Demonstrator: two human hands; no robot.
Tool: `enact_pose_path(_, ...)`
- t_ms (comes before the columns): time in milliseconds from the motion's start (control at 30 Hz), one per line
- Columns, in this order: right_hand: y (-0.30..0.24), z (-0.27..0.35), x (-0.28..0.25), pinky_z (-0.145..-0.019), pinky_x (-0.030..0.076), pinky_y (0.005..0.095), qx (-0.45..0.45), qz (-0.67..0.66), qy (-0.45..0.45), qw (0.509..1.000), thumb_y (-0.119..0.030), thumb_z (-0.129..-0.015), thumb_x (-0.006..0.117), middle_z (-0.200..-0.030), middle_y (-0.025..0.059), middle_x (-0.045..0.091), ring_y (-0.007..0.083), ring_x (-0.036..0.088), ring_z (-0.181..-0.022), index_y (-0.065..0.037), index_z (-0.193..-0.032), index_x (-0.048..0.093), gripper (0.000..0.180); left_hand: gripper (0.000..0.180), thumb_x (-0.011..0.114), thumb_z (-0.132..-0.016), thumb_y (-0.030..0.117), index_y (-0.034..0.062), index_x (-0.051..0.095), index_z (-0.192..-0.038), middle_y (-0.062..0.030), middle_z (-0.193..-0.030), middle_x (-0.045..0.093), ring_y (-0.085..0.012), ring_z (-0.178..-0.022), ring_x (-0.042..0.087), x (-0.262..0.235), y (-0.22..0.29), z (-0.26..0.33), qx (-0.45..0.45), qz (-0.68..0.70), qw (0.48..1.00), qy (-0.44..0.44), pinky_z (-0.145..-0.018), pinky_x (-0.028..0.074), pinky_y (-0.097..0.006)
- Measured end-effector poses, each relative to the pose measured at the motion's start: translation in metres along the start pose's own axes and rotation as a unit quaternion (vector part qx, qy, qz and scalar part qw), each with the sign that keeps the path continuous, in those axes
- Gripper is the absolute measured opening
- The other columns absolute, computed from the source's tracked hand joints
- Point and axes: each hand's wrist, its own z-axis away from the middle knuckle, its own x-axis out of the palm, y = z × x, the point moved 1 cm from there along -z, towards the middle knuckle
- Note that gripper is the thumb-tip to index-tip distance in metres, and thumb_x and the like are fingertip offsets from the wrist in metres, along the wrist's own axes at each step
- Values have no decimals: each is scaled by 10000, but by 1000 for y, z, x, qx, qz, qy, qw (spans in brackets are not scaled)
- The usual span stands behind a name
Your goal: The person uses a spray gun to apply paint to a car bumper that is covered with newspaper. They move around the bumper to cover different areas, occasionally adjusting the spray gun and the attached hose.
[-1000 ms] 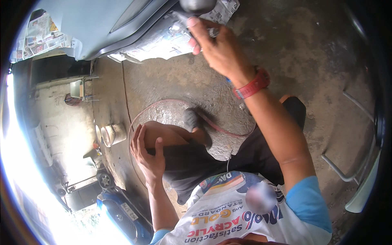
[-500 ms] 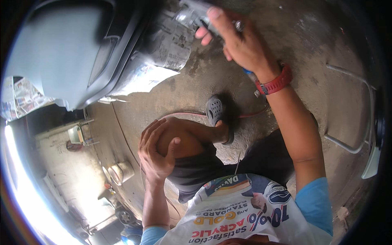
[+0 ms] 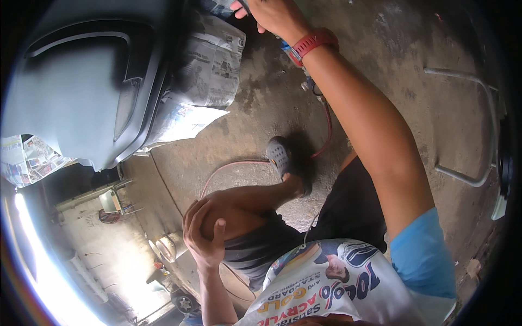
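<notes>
At the top edge, my right hand [image 3: 276, 20] is closed around a spray gun [image 3: 245, 6], most of which lies outside the picture. A red hose [image 3: 328, 127] with metal fittings hangs below the wrist. Left of this hand is a large grey car bumper [image 3: 70, 103], with black colour around its raised outline and along its upper right part. Newspaper [image 3: 215, 68] sheets cover the area beside the bumper. My left hand [image 3: 204, 236] lies over my bent left knee [image 3: 228, 209], fingers spread and holding nothing.
The hose runs across the concrete floor [image 3: 380, 70] past my grey clog [image 3: 279, 155]. A bent metal tube frame [image 3: 478, 81] stands at the right. Lower left are a white bucket [image 3: 169, 247], a small wheel [image 3: 185, 303] and a pale wall [image 3: 87, 233].
My right hand with the spray gun has moved up and left, taking most of the gun out of view. The view has shifted, showing more of the bumper's black part. My left hand stays on the knee.
</notes>
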Motion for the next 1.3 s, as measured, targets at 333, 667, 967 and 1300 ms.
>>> enact_pose_path(333,-15,27,17,-402,462,255,25,15,-70,997,-671,-1091,500,-834,82,803,101,575,-424,-47,-1189,746,678,547,853,-872,313,63,731,-1343,-215,-1401,693,-428,-1317,642,56,-12,-44,45,29,998,-46,-1164,465,-527)
enact_pose_path(667,20,-39,26,-455,471,301,143,83,111,980,-763,-1077,402,-787,77,755,171,616,-490,-4,-1108,704,818,450,871,-871,350,93,783,-1229,-132,-1311,751,-363,-1219,700,111,13,-127,154,106,979,-80,-1100,501,-488)
enact_pose_path(967,11,-30,28,-499,518,312,58,51,41,996,-760,-1076,415,-850,93,807,147,581,-447,21,-1124,761,856,425,879,-869,332,97,787,-1210,-131,-1207,786,-363,-1151,727,145,32,-182,126,92,985,-78,-1066,518,-478)
enact_pose_path(1300,48,-60,-5,-419,477,286,106,-62,-49,991,-689,-1109,448,-855,107,800,138,641,-529,15,-1076,721,756,319,835,-903,290,84,806,-1144,-114,-1136,805,-352,-1092,739,139,22,-174,-35,-33,998,-33,-1001,550,-470)
